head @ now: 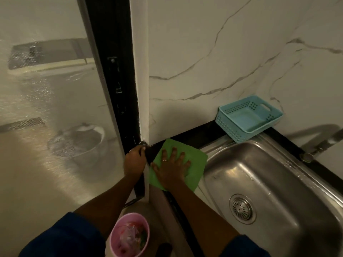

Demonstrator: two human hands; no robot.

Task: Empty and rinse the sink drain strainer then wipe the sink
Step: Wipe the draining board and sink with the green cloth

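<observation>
So the right hand (171,168) is pressing flat, fingers spread wide, on the green cloth (196,164) on the tabletop (187,139) just left of the sink (278,173). Left hand (135,159) is gripping the wall corner; strainer (241,208) is sitting in the drain.

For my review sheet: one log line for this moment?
right hand flat on green cloth | left hand at wall corner | strainer seated

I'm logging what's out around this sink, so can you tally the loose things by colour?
Green: 1, the cloth under the right hand
Blue: 1, the basket on the counter corner
Pink: 1, the bin on the floor
Total: 3
</observation>
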